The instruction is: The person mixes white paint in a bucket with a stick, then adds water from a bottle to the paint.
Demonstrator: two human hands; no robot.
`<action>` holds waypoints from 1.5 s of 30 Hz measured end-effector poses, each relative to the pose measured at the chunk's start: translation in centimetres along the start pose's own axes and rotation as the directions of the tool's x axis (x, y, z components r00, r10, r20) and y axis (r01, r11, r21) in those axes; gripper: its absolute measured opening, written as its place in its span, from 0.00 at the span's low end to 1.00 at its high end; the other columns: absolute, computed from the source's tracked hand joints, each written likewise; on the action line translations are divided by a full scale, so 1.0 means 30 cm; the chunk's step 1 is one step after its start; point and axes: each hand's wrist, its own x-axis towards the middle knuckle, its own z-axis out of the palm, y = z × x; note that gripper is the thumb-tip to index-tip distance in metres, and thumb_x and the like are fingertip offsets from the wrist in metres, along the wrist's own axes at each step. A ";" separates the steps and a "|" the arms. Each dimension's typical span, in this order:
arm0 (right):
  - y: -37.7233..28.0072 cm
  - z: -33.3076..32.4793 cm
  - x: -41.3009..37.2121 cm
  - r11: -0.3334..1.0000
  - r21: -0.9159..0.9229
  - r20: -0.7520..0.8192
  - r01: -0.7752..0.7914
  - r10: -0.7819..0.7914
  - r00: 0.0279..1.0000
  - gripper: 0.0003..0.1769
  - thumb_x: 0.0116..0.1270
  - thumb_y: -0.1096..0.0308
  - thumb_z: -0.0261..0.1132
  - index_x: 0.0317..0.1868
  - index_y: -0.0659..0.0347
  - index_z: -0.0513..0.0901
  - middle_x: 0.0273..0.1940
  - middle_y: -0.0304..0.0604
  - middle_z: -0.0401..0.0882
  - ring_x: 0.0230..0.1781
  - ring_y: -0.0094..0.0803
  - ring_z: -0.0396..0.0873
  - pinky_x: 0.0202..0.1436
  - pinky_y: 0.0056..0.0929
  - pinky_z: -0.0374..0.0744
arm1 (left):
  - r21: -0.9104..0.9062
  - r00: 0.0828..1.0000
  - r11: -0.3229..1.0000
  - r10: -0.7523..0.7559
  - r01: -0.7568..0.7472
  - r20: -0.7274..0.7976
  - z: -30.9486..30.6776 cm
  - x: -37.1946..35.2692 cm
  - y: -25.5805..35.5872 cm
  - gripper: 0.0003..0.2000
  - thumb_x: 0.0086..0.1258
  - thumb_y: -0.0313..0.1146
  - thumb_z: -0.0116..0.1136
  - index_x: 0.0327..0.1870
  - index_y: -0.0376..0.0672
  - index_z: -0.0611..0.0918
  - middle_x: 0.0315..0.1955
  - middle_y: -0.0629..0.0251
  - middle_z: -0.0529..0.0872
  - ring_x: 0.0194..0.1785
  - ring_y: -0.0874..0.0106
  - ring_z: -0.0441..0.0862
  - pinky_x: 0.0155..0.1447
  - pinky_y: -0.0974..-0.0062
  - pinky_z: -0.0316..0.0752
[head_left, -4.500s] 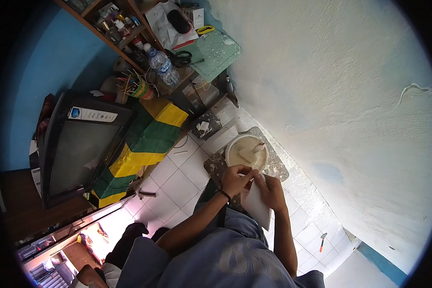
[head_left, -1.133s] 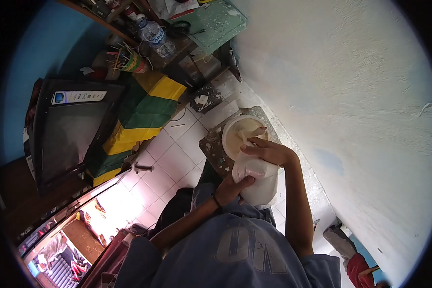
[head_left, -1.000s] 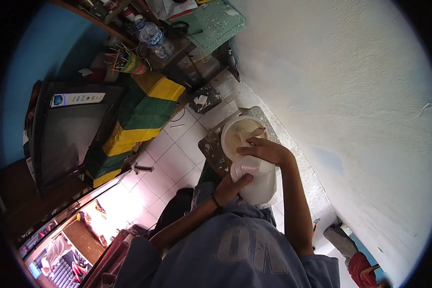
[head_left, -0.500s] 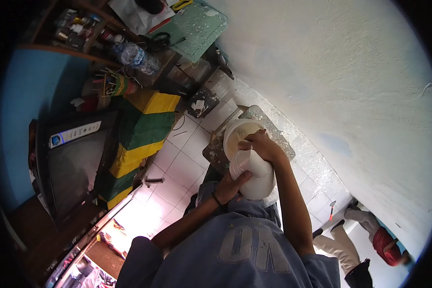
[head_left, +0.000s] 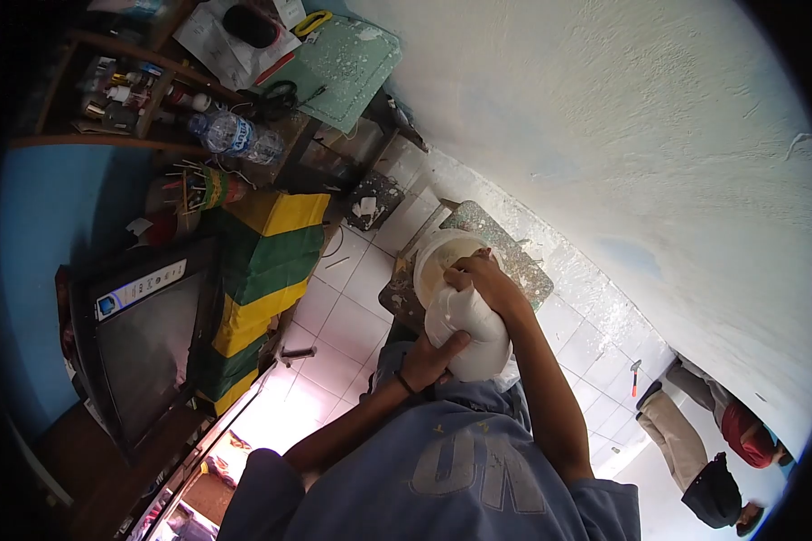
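Note:
A full white plastic bag (head_left: 469, 335) leans against my body, over the near rim of a white bucket (head_left: 421, 270). My left hand (head_left: 431, 359) is wrapped round the bag's lower left side. At the bag's top, my right hand (head_left: 480, 278) is closed on its gathered end, above the bucket's opening. Pale material shows inside the bucket, partly hidden by my right hand. The bucket stands on a speckled, stained board (head_left: 521, 261).
A green mat (head_left: 352, 72) with scissors (head_left: 280, 99) lies at the upper left, near a plastic bottle (head_left: 239, 137). A monitor (head_left: 149, 334) and striped cloth (head_left: 266, 261) are at left. A hammer (head_left: 635, 377) lies on the floor. Two people are at lower right.
The view has shifted slightly. The bag's top looks more bunched under my right hand, and both hands keep their hold. The people at lower right have changed position.

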 end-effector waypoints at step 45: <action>-0.032 -0.019 -0.032 0.907 0.335 0.161 -0.256 0.213 0.964 0.14 0.62 0.63 0.59 0.39 0.64 0.85 0.38 0.51 0.82 0.40 0.38 0.80 0.47 0.33 0.74 | 0.065 0.987 0.987 0.143 -0.148 0.076 -0.036 -0.014 -0.077 0.26 0.68 0.41 0.62 0.62 0.38 0.68 0.51 0.61 0.79 0.52 0.72 0.79 0.52 0.72 0.77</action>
